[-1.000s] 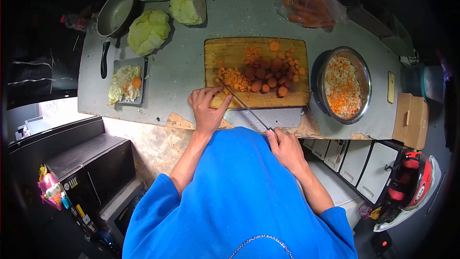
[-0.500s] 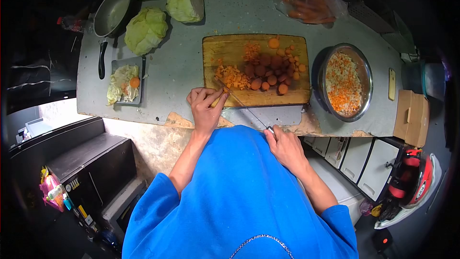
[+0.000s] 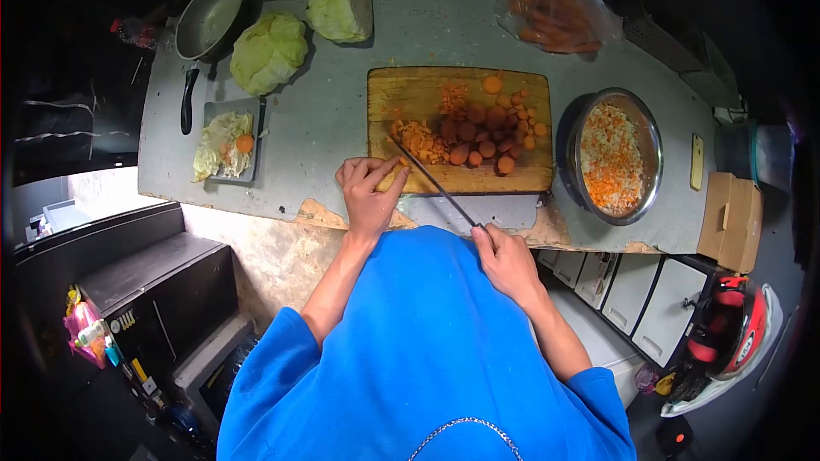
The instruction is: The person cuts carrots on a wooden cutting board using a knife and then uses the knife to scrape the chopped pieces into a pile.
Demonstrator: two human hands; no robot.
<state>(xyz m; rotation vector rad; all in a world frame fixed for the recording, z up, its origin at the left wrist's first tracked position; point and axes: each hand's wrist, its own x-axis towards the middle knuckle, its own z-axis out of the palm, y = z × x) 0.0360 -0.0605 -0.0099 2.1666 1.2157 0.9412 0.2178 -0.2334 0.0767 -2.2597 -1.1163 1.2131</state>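
My right hand (image 3: 507, 263) is closed round the handle of a knife (image 3: 437, 185), whose long blade slants up and left across the front edge of a wooden cutting board (image 3: 393, 85). At the board's front left corner, my left hand (image 3: 371, 198) pinches a small orange piece of carrot (image 3: 404, 161) close beside the blade. Diced carrot (image 3: 418, 138) lies just past the knife tip. Right of it is a heap of round carrot slices (image 3: 478, 130), with one slice (image 3: 492, 84) near the far edge.
A steel bowl (image 3: 656, 145) of chopped carrot and pale bits stands at right, near a phone-like yellow object (image 3: 697, 162). Bagged carrots (image 3: 555, 13) lie at the back. At left are cabbages (image 3: 269, 53), a frying pan (image 3: 209, 17) and a tray of scraps (image 3: 249, 119).
The knife blade has turned, its broad dark side now showing more, and its tip reaches slightly farther over the diced carrot. Both hands stay nearly in place. The whole view has shifted a little.
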